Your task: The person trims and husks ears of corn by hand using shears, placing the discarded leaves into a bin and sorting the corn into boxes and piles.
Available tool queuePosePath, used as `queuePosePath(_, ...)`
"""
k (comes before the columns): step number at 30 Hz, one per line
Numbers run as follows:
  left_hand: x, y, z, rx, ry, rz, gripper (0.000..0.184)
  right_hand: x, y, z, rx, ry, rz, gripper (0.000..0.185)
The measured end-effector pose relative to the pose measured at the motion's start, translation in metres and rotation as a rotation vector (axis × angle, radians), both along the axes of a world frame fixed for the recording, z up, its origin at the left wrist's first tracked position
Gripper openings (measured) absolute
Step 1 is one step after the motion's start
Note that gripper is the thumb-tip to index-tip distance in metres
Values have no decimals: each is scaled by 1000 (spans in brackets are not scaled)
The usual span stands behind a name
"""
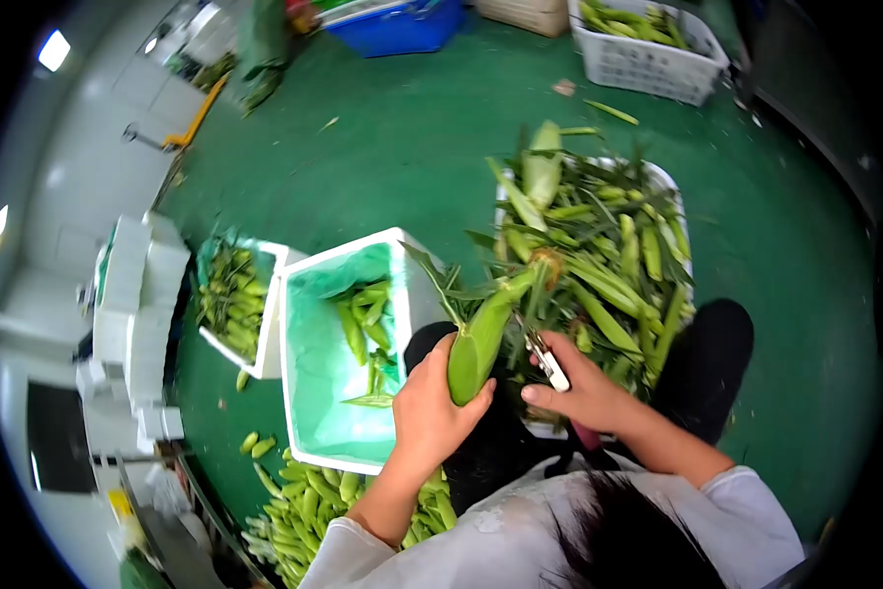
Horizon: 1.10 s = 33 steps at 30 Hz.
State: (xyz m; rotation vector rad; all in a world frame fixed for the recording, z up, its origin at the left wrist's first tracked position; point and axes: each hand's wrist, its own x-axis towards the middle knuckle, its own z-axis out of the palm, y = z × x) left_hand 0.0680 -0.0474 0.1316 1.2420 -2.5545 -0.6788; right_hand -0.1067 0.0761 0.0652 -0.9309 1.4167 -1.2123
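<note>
My left hand is wrapped around the lower part of a green ear of corn in its husk, which tilts up to the right. Long leaves hang off its upper part, and a brownish cut stalk end shows at the tip. In my right hand is a pair of pruning shears, just right of the corn and apart from it. Beneath and beyond both hands, a white basket is heaped with husk leaves and stalk pieces.
A white foam box with green lining holds several corn ears, left of my knee. Another foam box of corn stands beyond it. Many ears lie piled at lower left. A white crate and a blue crate stand ahead.
</note>
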Motion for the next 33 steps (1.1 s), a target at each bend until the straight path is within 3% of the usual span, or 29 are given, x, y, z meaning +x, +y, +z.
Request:
queuePosePath(2,-14,4,8,214,-20,-179,67,-25,19,-4,-77,149,-50,84)
queuePosePath(3,-19,1,13,392,-58,-260,68,-40,31,2,-70,356,-34,86)
queuePosePath(5,-27,-11,10,646,-128,-402,69,-58,52,2,-66,358,-6,84)
queuePosePath(6,-31,-20,4,848,-160,-466,71,-61,60,-3,-48,298,-1,83)
queuePosePath(7,-36,-20,-4,894,-137,-497,70,-60,69,-7,-100,204,-58,66)
queuePosePath(10,-49,-24,-21,1077,-82,-540,73,-59,80,-6,114,-327,-87,29)
queuePosePath(11,-52,-22,-21,1025,-56,-516,74,-60,91,5,188,-573,-142,26)
queuePosePath(13,-59,-18,-17,907,1,-482,76,-51,109,6,166,-472,-200,25)
queuePosePath(15,-65,-11,-17,756,94,-417,76,-46,123,20,92,-712,-61,44)
queuePosePath(18,-80,5,-12,430,51,-442,71,-39,119,28,41,-754,-1,60)
queuePosePath(20,-86,14,-15,310,1,-537,68,-35,103,19,-16,-737,-106,54)
queuePosePath(23,-90,16,-26,759,91,-458,69,-47,90,18,1,-679,-216,31)
queuePosePath(27,-90,-10,-54,1138,476,-274,69,-47,94,4,-64,-721,-479,22)
queuePosePath(29,-97,-13,-46,1098,765,-110,62,-45,106,6,-24,-770,-391,25)
queuePosePath(31,-110,-11,-41,1029,1084,75,49,-35,115,7,45,-795,-231,40)
queuePosePath(33,-111,-13,-43,936,1217,136,46,-23,117,2,71,-756,-118,52)
